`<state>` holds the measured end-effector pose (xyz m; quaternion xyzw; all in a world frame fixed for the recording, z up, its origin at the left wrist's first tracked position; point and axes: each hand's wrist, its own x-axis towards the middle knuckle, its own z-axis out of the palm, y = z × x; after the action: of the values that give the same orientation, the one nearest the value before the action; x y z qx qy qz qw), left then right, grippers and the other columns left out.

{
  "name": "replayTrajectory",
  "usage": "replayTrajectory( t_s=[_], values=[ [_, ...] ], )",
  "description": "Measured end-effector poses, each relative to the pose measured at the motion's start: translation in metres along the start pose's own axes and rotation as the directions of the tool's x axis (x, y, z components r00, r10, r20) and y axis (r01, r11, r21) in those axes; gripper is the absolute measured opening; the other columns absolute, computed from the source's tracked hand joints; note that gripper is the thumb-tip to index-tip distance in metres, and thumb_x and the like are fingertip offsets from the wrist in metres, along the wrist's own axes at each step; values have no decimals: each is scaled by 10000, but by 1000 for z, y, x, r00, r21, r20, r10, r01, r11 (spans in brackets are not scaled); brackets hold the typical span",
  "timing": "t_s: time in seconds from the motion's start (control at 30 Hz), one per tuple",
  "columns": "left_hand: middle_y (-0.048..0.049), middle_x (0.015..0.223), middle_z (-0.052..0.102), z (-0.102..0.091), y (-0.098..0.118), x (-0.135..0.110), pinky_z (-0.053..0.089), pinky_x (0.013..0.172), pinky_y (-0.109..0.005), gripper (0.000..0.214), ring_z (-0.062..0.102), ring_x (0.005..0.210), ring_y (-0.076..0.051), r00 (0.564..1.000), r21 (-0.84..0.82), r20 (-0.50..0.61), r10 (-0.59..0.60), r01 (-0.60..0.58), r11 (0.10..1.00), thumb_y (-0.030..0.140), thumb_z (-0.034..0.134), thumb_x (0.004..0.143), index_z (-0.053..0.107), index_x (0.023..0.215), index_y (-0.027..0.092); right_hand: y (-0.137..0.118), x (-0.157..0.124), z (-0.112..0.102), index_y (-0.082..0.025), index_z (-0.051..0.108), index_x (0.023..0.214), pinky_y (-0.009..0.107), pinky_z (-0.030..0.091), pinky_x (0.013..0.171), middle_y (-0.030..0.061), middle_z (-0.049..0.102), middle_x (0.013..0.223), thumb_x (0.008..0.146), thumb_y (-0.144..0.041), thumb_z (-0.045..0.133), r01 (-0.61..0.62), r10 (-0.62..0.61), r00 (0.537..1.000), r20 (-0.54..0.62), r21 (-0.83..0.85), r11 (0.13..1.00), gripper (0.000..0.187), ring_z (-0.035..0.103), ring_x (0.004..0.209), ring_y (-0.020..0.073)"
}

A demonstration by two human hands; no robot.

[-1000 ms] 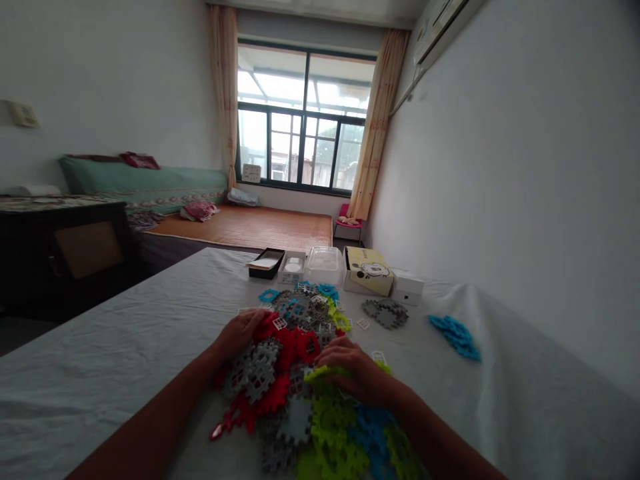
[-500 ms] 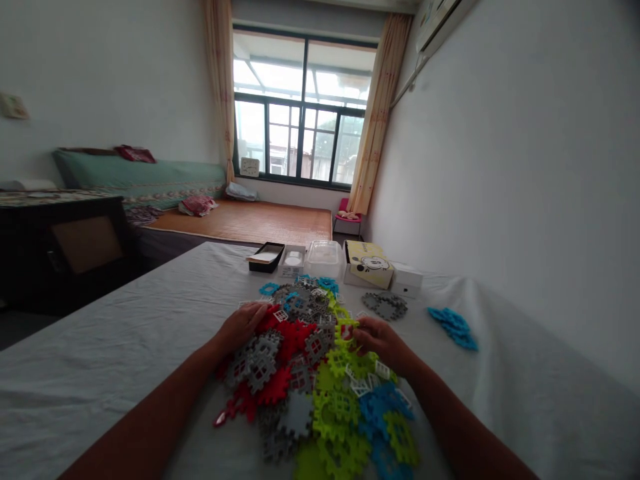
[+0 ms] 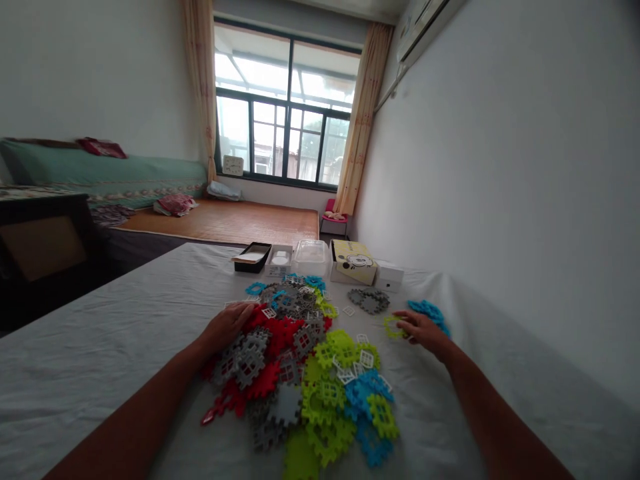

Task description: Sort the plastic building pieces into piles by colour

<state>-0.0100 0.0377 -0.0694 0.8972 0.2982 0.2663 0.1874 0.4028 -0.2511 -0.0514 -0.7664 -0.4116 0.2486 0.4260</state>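
Heap of interlocking foam pieces [image 3: 320,380], red, grey, lime and blue, on white-clothed table [image 3: 125,333], straight ahead. Left hand [image 3: 225,327]: lies palm-down on red and grey pieces at heap's left edge, fingers loosely together and flat, gripping nothing. Right hand [image 3: 423,329]: reaches out to the right, clear of heap, fingertips stretched to rim of single lime piece [image 3: 391,326]; pinching or merely touching, cannot tell. Lime piece low over or on cloth, between small grey stack [image 3: 369,300] and blue stack [image 3: 429,312], just beside the latter. Behind, along far table edge: black tray [image 3: 253,257], clear tub [image 3: 311,255], yellow box [image 3: 353,261], white box [image 3: 389,276].
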Motion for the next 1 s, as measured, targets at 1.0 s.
replayTrajectory(
  t_s=[1.0],
  values=[
    [-36, 1159, 645, 2, -5, 2, 389, 981, -317, 542, 547, 1111, -209, 1000, 63, 4, -29, 28, 998, 527, 244, 898, 626, 1141, 228, 12, 39, -38, -192, 657, 1029, 485, 389, 914, 125, 647, 1089, 697, -359, 605, 74, -294, 911, -290, -586, 807, 375, 561, 1036, 294]
  ],
)
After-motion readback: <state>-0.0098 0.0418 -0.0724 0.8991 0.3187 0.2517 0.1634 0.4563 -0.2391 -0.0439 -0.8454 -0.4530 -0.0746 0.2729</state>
